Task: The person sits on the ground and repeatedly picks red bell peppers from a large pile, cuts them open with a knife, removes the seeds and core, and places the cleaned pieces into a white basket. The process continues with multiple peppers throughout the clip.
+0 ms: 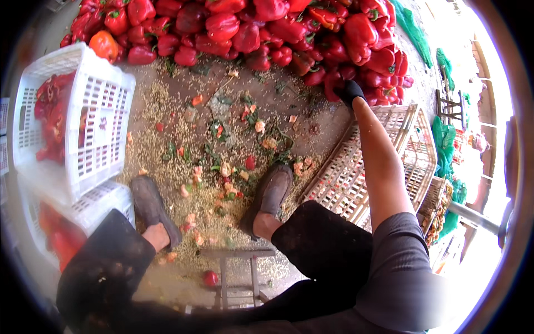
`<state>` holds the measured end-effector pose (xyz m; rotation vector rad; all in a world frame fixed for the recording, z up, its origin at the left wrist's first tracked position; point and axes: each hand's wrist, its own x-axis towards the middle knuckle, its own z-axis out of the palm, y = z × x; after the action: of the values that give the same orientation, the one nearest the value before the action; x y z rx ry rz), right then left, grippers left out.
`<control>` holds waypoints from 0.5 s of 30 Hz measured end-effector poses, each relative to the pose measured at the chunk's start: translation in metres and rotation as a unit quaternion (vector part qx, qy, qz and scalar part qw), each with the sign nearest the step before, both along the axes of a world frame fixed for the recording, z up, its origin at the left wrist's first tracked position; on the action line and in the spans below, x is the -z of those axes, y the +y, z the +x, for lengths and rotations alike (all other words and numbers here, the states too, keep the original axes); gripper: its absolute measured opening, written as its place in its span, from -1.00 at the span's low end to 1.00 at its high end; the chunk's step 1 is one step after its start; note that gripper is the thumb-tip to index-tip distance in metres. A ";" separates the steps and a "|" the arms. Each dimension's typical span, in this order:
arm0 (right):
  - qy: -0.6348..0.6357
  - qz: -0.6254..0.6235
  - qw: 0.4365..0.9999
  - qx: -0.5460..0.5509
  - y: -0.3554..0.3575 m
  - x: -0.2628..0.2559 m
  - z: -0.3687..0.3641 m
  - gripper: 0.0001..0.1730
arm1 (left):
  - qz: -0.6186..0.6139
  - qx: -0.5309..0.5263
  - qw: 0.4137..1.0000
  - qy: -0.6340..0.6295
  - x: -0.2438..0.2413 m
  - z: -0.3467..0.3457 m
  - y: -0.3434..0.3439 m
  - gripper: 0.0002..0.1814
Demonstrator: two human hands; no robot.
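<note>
My right hand (351, 92), in a dark glove, reaches out to the lower right edge of a large heap of red bell peppers (246, 37). Its fingers touch or lie right beside a red pepper (332, 85); whether they grip it cannot be told. My left hand is out of view. On the left, a white plastic crate (100, 121) tilts on its side with cut red peppers (56, 117) inside. An orange-red pepper (103, 46) lies at the heap's left end, just behind that crate.
Below the tilted crate stands another white crate (104, 204) with red contents. Slatted plastic crates (346, 179) are at my right. Seeds, leaves and pepper cores (225, 169) litter the floor between my shoes. A small stool frame (238, 253) is beneath me; green netting (444, 142) lies far right.
</note>
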<state>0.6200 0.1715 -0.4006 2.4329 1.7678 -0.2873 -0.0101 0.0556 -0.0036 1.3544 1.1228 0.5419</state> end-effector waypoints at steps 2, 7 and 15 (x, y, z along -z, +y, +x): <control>0.083 -0.043 0.994 0.057 -0.006 -0.008 -0.024 -0.58 | -0.003 -0.005 1.000 0.020 -0.005 0.001 -0.006 -0.47; 0.215 -0.138 0.966 0.037 -0.067 -0.066 -0.081 -0.68 | -0.010 -0.009 1.000 0.015 -0.017 -0.004 -0.023 -0.45; 0.585 -0.139 0.796 -0.069 -0.128 -0.374 -0.343 -0.72 | 0.116 0.020 0.992 -0.041 0.019 0.008 -0.056 -0.03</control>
<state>0.2771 0.0438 -0.0267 1.9035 1.9250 -2.2105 -0.0022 -0.0001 -0.0224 1.5373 0.9864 0.7078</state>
